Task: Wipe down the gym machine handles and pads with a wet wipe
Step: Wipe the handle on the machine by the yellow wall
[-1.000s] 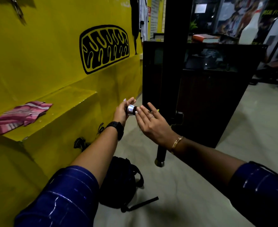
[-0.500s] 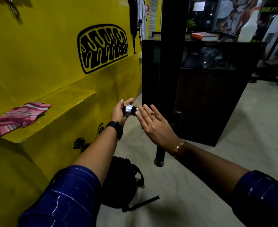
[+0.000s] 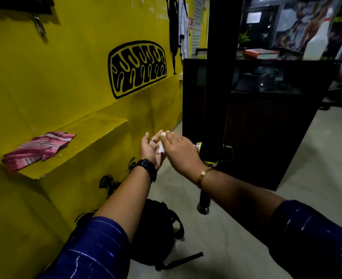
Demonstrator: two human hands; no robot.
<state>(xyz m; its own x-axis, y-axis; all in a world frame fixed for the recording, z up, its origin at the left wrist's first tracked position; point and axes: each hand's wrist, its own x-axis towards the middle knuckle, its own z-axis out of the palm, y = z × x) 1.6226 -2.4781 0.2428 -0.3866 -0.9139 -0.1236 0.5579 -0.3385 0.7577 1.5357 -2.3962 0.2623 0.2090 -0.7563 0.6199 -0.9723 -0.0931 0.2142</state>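
A small white wet wipe (image 3: pixel 161 147) sits between my two hands, just left of the machine. My left hand (image 3: pixel 150 151) is upright with its palm turned right, and the wipe lies against that palm. My right hand (image 3: pixel 181 151) reaches across from the right and pinches the wipe's upper edge with its fingertips. Right behind my right hand is the black machine handle (image 3: pixel 204 195), hanging beside the machine's black upright post (image 3: pixel 221 77). A chrome cap (image 3: pixel 203 209) ends the handle at the bottom, and another chrome end (image 3: pixel 197 145) peeks out by my right knuckles.
A yellow wall with a ledge (image 3: pixel 89 141) runs along the left, with a pink striped cloth (image 3: pixel 39 150) on it. A black backpack (image 3: pixel 156 232) lies on the floor below my arms. A dark counter cabinet (image 3: pixel 266 127) stands behind the post. Pale floor (image 3: pixel 317 168) opens to the right.
My left hand has let go of the handle's chrome end. Both hands have shifted left off the handle, and the white wipe now shows between them.
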